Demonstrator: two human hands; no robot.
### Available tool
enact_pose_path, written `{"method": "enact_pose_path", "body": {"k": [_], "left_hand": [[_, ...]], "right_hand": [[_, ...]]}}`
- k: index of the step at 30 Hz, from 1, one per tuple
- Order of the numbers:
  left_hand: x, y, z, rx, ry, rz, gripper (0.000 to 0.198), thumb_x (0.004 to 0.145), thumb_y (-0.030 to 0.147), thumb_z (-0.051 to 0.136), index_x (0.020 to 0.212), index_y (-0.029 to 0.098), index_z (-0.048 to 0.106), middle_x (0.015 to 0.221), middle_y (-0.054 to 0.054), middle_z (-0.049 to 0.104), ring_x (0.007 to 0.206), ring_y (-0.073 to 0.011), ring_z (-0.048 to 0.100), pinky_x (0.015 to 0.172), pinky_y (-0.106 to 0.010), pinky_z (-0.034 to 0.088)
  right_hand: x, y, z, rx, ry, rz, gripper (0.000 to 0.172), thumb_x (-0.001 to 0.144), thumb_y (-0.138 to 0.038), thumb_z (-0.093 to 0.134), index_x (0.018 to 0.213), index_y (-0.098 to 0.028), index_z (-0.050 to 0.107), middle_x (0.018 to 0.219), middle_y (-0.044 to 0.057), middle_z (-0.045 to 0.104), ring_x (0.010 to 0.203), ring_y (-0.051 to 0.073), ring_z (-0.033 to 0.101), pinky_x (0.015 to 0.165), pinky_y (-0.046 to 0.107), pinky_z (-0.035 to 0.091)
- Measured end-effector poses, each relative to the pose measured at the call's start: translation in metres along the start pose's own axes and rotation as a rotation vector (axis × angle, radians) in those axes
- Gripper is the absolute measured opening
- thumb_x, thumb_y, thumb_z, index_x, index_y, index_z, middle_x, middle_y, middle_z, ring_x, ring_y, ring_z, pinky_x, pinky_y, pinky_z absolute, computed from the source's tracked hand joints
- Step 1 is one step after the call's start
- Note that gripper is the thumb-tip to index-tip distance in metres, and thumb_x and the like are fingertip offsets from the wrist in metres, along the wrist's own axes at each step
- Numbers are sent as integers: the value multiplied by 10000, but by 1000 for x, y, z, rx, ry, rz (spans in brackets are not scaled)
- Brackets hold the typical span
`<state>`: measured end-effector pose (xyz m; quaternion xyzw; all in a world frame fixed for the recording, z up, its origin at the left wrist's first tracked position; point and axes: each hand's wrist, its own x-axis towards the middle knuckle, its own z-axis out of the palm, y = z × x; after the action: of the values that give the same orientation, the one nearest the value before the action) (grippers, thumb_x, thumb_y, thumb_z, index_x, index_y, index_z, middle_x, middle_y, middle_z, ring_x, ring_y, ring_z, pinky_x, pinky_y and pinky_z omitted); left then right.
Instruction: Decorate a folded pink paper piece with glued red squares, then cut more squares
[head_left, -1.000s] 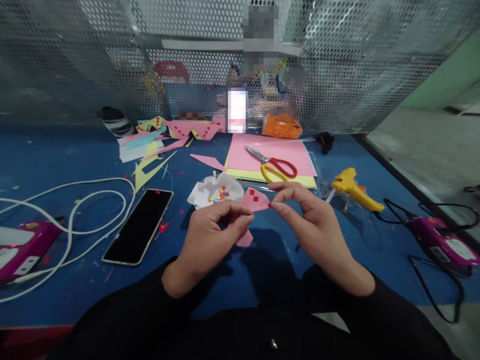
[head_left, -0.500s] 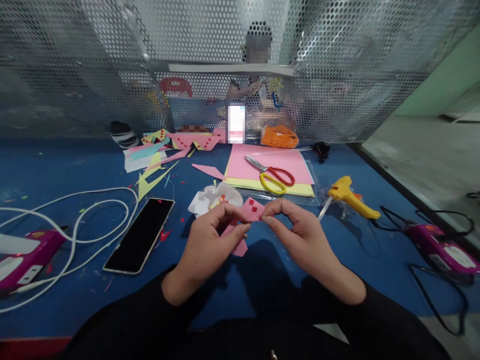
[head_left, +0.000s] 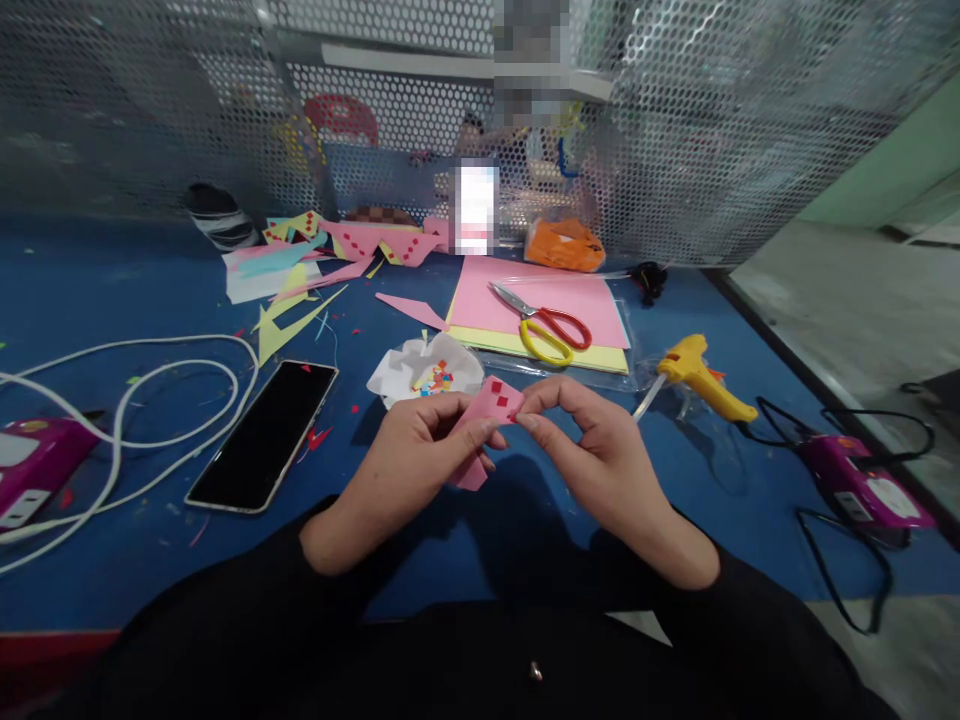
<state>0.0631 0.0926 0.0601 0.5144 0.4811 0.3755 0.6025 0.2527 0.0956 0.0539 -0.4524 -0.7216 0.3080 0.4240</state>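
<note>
My left hand [head_left: 412, 450] pinches a folded strip of pink paper [head_left: 479, 403] between thumb and fingers, and its lower end sticks out below the hand. Small red squares [head_left: 497, 387] lie on the strip's upper face. My right hand [head_left: 600, 440] is closed in a thumb-and-forefinger pinch at the strip's right edge, where another red paper bit [head_left: 511, 416] shows at the fingertips. Just beyond my left hand is a white ruffled dish [head_left: 386, 370] with small coloured paper bits [head_left: 436, 380] in it.
Red-and-yellow-handled scissors [head_left: 555, 325] rest on stacked coloured sheets [head_left: 480, 285]. A yellow glue gun [head_left: 697, 375] lies right, near a purple device [head_left: 862, 480] with black cable. At left are a phone [head_left: 262, 435], white cable [head_left: 116, 430] and paper scraps [head_left: 281, 330]. A perforated metal screen [head_left: 405, 110] stands behind.
The view has tilted down slightly, so the table's things sit higher in the picture. Both hands stay at the pink paper, which has turned a little; more of the dish's paper bits show.
</note>
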Motion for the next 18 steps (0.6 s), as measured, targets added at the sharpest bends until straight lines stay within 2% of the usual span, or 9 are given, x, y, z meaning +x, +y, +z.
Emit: {"method": "enact_pose_path", "body": {"k": [6,12,18], "left_hand": [[2,0,1,53,37,32,274,853,419,696,730,174,714,669,-23,715,544,-113,647,496,-184,510],[0,1,4,54,53,39,287,856,397,693,679,172,687,610,-2,678,532,-103,629,497,-171,497],[2,-3,5,12,83,34,227,791,379,764,725,170,704,635,-14,703,529,-118,644,456,-179,499]], "right_hand": [[-2,1,2,-90,24,-107,106,935,-148,606,873,-234,613,923,23,676,911,180,637,841,351,475],[-1,1,6,-98,47,-115,95,924,-152,632,865,-226,626,907,25,676,895,176,644,832,336,479],[-4,3,11,-84,84,-101,106,911,-141,627,849,-227,621,903,22,682,869,172,650,805,327,490]]}}
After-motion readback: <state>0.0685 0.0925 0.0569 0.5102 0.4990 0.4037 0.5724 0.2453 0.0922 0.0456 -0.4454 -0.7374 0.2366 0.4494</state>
